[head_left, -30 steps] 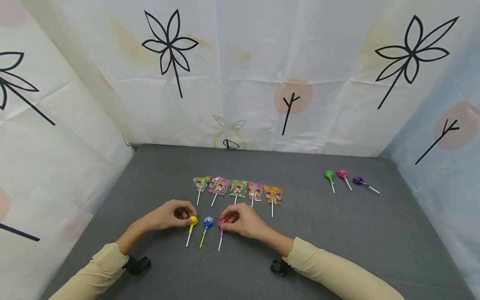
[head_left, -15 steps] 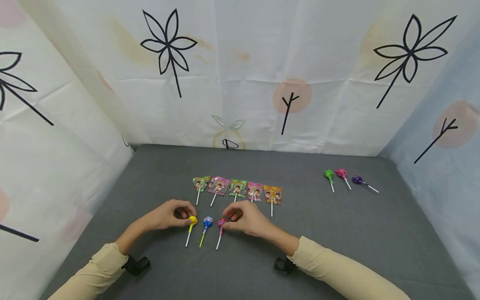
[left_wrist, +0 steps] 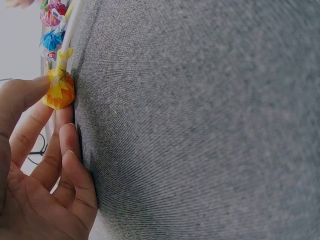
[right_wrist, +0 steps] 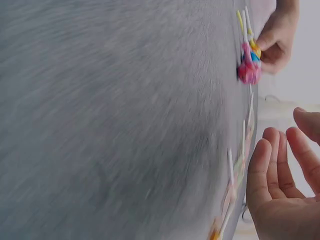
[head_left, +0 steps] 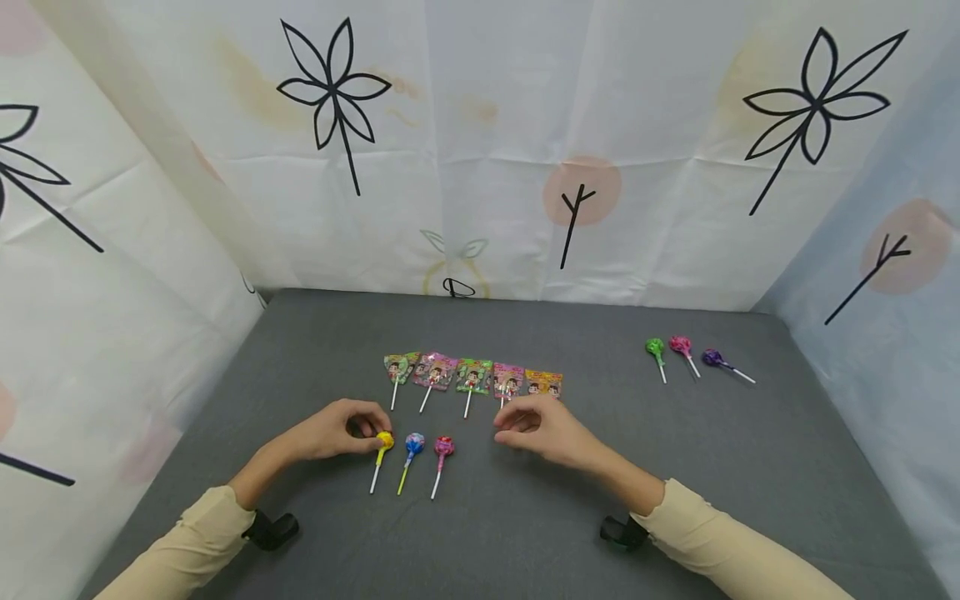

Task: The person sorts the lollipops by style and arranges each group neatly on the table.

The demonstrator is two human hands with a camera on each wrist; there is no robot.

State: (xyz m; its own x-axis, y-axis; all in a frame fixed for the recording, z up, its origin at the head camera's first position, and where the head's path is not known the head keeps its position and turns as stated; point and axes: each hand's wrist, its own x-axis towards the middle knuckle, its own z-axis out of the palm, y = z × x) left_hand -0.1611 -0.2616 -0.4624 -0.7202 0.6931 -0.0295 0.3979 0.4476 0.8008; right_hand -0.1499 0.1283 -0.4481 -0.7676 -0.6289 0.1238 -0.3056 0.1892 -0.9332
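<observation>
My left hand (head_left: 347, 429) pinches the head of a yellow lollipop (left_wrist: 61, 91) between thumb and fingers, its white stick pointing toward me on the cloth. Beside it lie a blue lollipop (head_left: 414, 445) with a yellow stick and a pink-red lollipop (head_left: 444, 447), all in a short row. To the right of that row, my right hand (head_left: 551, 429) holds nothing, thumb and fingers apart and loosely bent. It overlaps the lower part of the orange flat-wrapped lollipop (head_left: 544, 382) in the head view.
Behind the hands runs a row of flat-wrapped lollipops, among them a green one (head_left: 474, 377) and a pink one (head_left: 434, 371). At the back right lie green (head_left: 656, 347), pink (head_left: 681, 346) and purple (head_left: 713, 358) lollipops. Printed curtains (head_left: 495, 100) border the grey table (head_left: 360, 325).
My right hand has let go of the pink-red lollipop and moved right, leaving it beside the blue one. The left hand stays on the yellow lollipop.
</observation>
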